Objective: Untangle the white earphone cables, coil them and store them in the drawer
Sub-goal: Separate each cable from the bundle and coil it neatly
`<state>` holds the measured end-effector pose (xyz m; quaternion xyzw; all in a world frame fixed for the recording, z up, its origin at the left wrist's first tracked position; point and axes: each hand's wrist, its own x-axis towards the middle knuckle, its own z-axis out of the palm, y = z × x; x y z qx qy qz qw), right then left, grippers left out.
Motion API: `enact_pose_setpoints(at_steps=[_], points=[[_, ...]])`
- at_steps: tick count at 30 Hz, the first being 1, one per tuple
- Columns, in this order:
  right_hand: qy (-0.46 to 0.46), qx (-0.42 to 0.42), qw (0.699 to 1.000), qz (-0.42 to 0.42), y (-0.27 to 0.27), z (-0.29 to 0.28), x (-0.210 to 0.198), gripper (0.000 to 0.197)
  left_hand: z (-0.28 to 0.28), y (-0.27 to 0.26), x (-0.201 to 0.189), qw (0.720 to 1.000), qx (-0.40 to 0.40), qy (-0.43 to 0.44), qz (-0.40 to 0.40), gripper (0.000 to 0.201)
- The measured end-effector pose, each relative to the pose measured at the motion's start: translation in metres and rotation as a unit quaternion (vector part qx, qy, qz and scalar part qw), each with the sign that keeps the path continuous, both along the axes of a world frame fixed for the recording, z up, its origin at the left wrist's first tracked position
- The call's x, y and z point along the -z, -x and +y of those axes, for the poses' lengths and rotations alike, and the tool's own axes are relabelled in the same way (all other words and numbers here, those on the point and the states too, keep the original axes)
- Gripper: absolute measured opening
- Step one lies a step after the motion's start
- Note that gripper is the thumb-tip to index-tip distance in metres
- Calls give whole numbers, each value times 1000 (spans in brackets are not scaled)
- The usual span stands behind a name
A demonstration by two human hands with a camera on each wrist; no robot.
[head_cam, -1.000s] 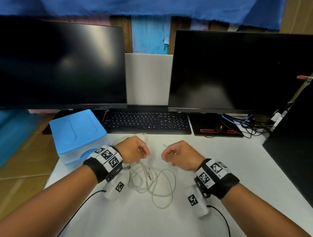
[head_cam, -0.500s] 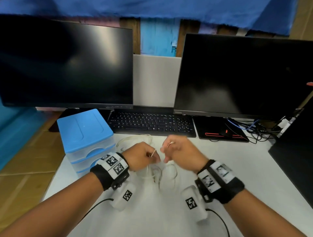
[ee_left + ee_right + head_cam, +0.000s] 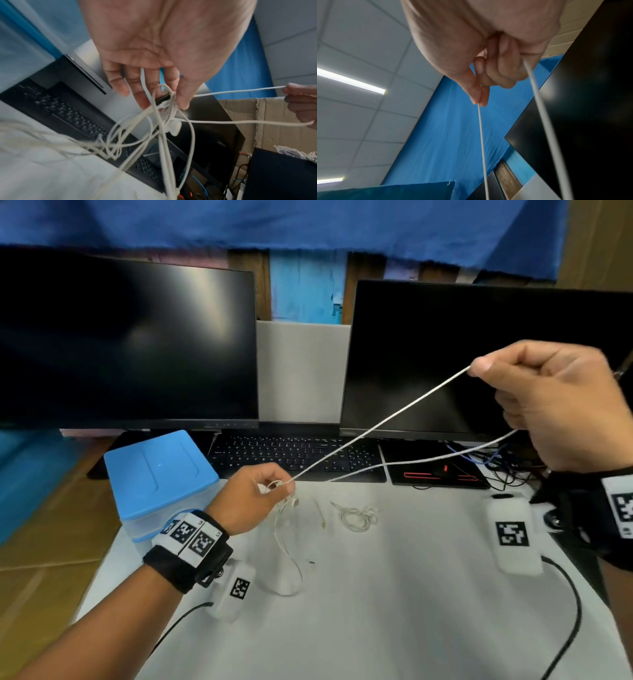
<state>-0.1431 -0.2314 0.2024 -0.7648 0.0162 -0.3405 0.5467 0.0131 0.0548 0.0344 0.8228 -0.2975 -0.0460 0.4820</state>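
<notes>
- Since half a second ago, we are seeing the right hand (image 3: 555, 405) rising up and out to the right, away from the left hand (image 3: 250, 501), which is staying low above the surface (image 3: 394, 611); a length of white earphone cables (image 3: 376, 428) that was bunched between the two hands is now stretching tight between them.
- Two dark monitors (image 3: 126, 344) are standing at the back of the surface, with a black keyboard (image 3: 291, 453) lying under their lower edges.
- A blue-lidded drawer box (image 3: 157, 470) is sitting at the left back corner of the surface, just left of the left hand; we cannot tell whether its drawers are open.
- The right hand is hanging in front of the right monitor, fingers curled, thumb and forefinger pinching one strand of the cable while a second strand is running out from under the curled fingers (image 3: 505, 70).
- The left hand is pinching the tangled bunch (image 3: 164, 102) between thumb and fingertips, its other fingers loosely curled; an earbud (image 3: 175, 128) is dangling just below the pinch.
- From that bunch, loose loops are drooping down onto the surface below the left hand.
- A separate small coil of white cable (image 3: 358, 517) is lying on the surface, apart from the hands and in front of the keyboard.
- A black mouse pad (image 3: 435, 470) with a red outline is lying to the right of the keyboard.
</notes>
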Motion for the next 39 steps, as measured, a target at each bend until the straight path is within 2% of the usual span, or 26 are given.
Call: enact_pose_setpoints(at_steps=[4,8,12,14,16,19,21,24,26,28,33,35,37,39], points=[[-33,9,999,-29,12,-19,-13,17,3,-3,-9,999,22,30,-2,5],[-64,34,997,-10,21,-33,-30,42,12,1,-8,995,17,66,78,5],[-39,36,999,-4,23,-35,-28,31,15,4,-5,994,21,40,98,6],[-4,17,1000,15,23,-27,-17,17,13,7,-8,987,29,84,131,7],[45,-8,995,85,23,-17,1,13,11,11,-15,982,42,127,132,12],[92,-80,971,205,18,4,36,10,6,20,-26,983,52,145,100,13],[147,-81,954,247,10,22,64,1,2,26,-30,984,55,148,81,13],[208,-75,946,235,-2,60,102,30,-3,33,-26,988,61,130,53,9],[166,-111,953,227,-7,87,116,42,-6,38,-22,990,76,109,38,10],[95,-147,956,236,-12,108,128,44,-8,45,-20,988,97,110,42,7],[-29,-123,968,215,-21,123,145,20,-16,52,-12,991,76,104,23,6],[0,-104,975,198,-22,117,144,18,-17,50,-10,993,56,103,14,5],[20,-131,972,192,-20,113,141,19,-17,50,-9,993,63,101,17,5],[-6,-163,969,184,-14,110,136,17,-17,50,-7,994,87,61,11,7]])
